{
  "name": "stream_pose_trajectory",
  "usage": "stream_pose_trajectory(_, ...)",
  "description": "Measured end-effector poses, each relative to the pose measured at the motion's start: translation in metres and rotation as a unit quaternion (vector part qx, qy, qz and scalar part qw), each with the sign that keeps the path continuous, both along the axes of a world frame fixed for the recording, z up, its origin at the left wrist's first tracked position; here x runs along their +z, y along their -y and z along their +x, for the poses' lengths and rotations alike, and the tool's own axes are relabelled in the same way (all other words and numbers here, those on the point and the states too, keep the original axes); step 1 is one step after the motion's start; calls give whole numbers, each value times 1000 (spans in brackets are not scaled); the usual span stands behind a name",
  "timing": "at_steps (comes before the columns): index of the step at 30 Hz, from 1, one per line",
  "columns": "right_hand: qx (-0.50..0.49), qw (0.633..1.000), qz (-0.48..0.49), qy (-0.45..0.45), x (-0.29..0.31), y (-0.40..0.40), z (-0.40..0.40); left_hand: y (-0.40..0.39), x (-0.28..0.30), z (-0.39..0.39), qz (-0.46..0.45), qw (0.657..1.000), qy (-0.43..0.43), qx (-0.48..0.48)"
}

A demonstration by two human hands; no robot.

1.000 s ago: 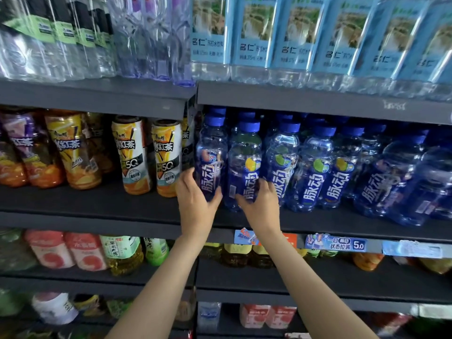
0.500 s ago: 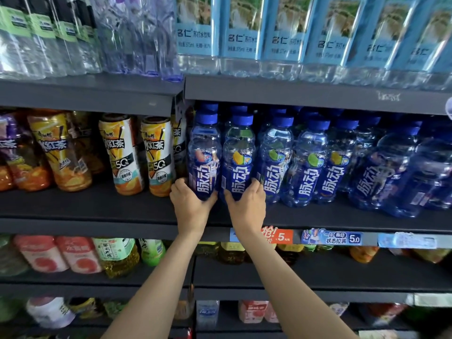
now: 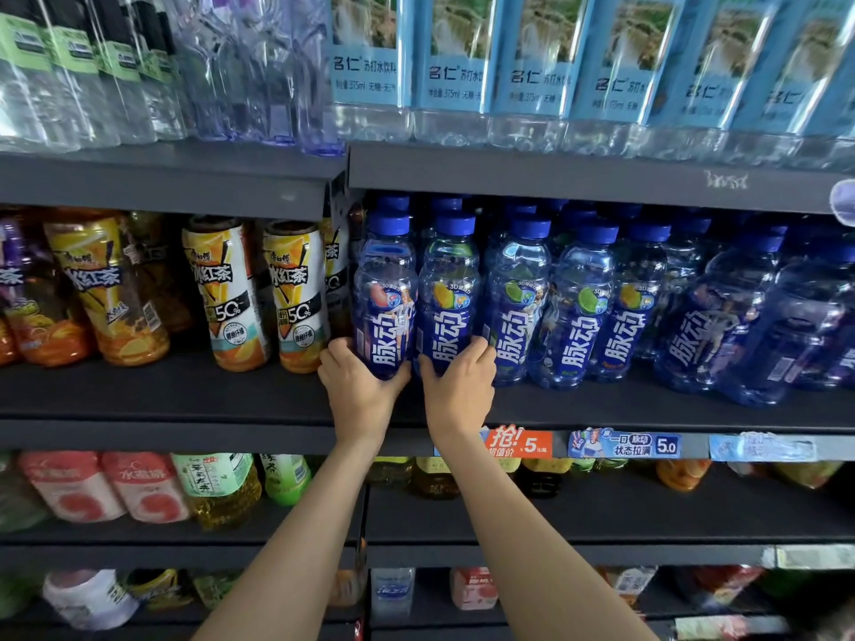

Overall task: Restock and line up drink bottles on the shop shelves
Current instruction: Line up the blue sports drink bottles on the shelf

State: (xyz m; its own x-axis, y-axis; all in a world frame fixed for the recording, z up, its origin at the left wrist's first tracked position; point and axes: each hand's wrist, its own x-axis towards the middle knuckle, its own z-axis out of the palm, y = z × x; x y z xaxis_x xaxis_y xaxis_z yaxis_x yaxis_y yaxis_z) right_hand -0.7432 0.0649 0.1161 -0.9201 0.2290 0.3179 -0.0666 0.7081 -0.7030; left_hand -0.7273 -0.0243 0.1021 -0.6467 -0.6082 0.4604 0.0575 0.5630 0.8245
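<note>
Two bottles gripped low, at left end of blue row on middle dark metal shelf point(image 3: 185, 400).

- Yellow-labelled iced-tea bottles point(image 3: 296, 293) just beside, to left: risk of knock-over if elbow swings out.
- Left hand point(image 3: 358, 390) wrapped round base of first blue-capped clear blue plastic drink bottle point(image 3: 385, 289).
- Right hand point(image 3: 458, 386) wrapped round base of second blue-capped bottle point(image 3: 448, 293).
- Low grip, tall bodies: risk of tipping into neighbouring blue bottles point(image 3: 578, 307), toppling row.
- Shelf edge near: risk of fall if pulled too far forward.

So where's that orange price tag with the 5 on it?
The orange price tag is clipped to the front edge of the middle shelf, just right of the right wrist, with the blue price tag on its right.
</note>
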Motion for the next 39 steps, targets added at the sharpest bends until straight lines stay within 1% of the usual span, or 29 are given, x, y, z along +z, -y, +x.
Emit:
stream_pose_trajectory(5, 14, 1000, 7, 16, 2, -1, 1, 1, 0, 1, -2, 1000, 1, -1)
stream_pose_trajectory(9, 51, 997, 58, 27, 10, -15, 6, -1, 1, 1, -10, 1000, 4, -5)
stream_pose_trajectory(10, 55, 996, 67, 15, 13, -20, 8, -2, 1, 1, -9, 1000, 0, -6)
stream_pose_trajectory(12, 46, 996, 64, -47, 19, -34, 11, -4, 1, 4, -10, 999, -32, -3)
stream_pose_trajectory(14, 5, 993, 34, -115, 23, -49, 10, -6, 0, 9, -56, 994, -89, 7)
stream_pose_trajectory(15, -17, 992, 17, -126, 24, -57, 7, -9, 0, 11, -91, 989, -116, 7)
stream_pose_trajectory(16, -36, 992, 3, -117, 23, -63, 3, -13, 1, 13, -134, 982, -132, 1)
stream_pose_trajectory(18, -63, 996, 2, -63, 18, -68, -4, -27, 2, 13, -224, 963, -145, -24)
stream_pose_trajectory(19, -71, 997, 13, -34, 14, -67, -6, -35, 3, 11, -250, 956, -146, -36)
stream_pose_trajectory(20, -76, 997, 23, -13, 10, -65, -7, -42, 2, 8, -258, 955, -139, -46)
stream_pose_trajectory(24, -92, 996, 17, -1, 4, -59, -11, -59, -7, 3, -218, 971, -52, -81)
stream_pose_trajectory(27, -86, 996, 32, 3, 3, -59, -12, -61, -12, 3, -195, 975, -29, -99)
stream_pose_trajectory(30, -71, 997, 42, 4, 3, -65, -11, -61, -11, 3, -192, 976, -32, -97)
stream_pose_trajectory(32, -49, 998, 35, -9, 4, -74, -10, -63, -8, 3, -193, 976, -57, -83)
stream_pose_trajectory(33, -36, 998, 29, -31, 5, -81, -8, -66, -4, 3, -197, 974, -77, -75)
stream_pose_trajectory(35, -30, 994, 3, -106, 9, -101, -4, -80, 5, 1, -204, 969, -114, -78)
stream_pose_trajectory(37, -67, 982, -49, -169, 16, -128, -4, -101, 13, -2, -209, 965, -127, -100)
stream_pose_trajectory(38, -93, 977, -76, -177, 20, -143, -8, -112, 16, -4, -212, 963, -125, -108)
stream_pose_trajectory(39, -112, 976, -92, -163, 24, -158, -15, -124, 16, -6, -213, 963, -119, -114)
